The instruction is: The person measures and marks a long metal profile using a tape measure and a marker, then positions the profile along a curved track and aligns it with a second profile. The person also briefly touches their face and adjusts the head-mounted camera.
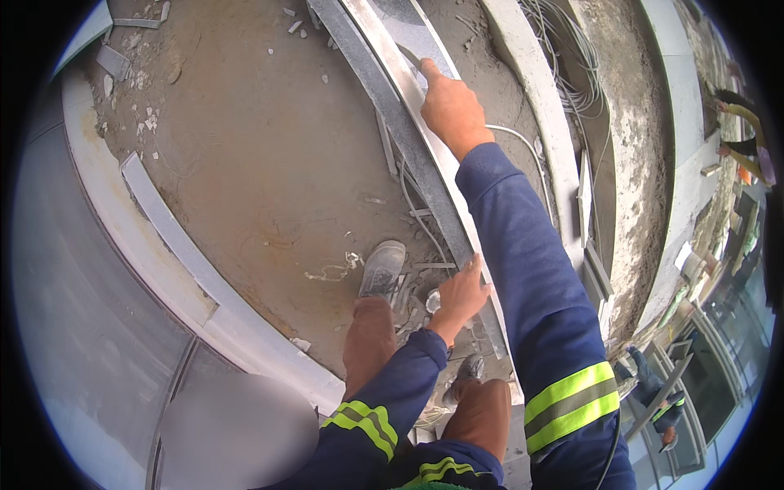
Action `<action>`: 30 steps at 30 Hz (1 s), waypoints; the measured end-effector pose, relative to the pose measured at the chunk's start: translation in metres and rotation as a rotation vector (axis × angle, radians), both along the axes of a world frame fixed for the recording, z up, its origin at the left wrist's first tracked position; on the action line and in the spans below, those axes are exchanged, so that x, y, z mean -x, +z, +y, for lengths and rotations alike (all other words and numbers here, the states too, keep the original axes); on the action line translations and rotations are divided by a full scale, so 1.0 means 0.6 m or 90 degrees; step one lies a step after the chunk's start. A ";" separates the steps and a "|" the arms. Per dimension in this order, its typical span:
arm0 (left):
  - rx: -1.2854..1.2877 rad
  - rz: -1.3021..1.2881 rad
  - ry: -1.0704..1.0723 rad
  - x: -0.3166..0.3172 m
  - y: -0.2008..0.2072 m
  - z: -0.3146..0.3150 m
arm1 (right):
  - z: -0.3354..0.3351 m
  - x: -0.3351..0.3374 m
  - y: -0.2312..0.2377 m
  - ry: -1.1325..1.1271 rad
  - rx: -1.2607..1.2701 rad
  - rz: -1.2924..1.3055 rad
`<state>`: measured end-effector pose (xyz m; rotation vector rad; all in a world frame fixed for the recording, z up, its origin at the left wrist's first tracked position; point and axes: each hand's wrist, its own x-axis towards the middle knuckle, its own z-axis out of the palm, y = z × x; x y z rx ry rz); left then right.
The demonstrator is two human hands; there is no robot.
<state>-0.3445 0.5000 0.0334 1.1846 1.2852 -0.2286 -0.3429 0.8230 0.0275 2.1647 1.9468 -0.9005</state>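
My right hand [453, 113] reaches far forward over a long pale bar [445, 159]. Its index finger points ahead, while the other fingers curl under, where their hold is hidden. A thin dark strip [411, 57] lies at that fingertip; its kind cannot be made out. Closer to my body, my left hand [463, 300] rests at the bar's near part, index finger and thumb spread apart. Alongside the bar on its left runs a long grey stone slab [433, 192]. Another speckled slab [416, 37] lies beyond its far right side.
A pale cable [523, 140] loops beside the bar, and coiled wires [563, 41] lie farther right. Stone curbs [531, 90] run along the right. Left are a pale ledge [245, 339], glass panels [90, 269] and rubble [147, 122]. Co-workers appear at right, one [665, 408] in dark clothes.
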 end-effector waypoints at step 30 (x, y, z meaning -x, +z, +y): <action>-0.158 0.302 -0.133 0.226 -0.036 0.674 | -0.160 -0.137 -0.026 0.058 0.137 0.100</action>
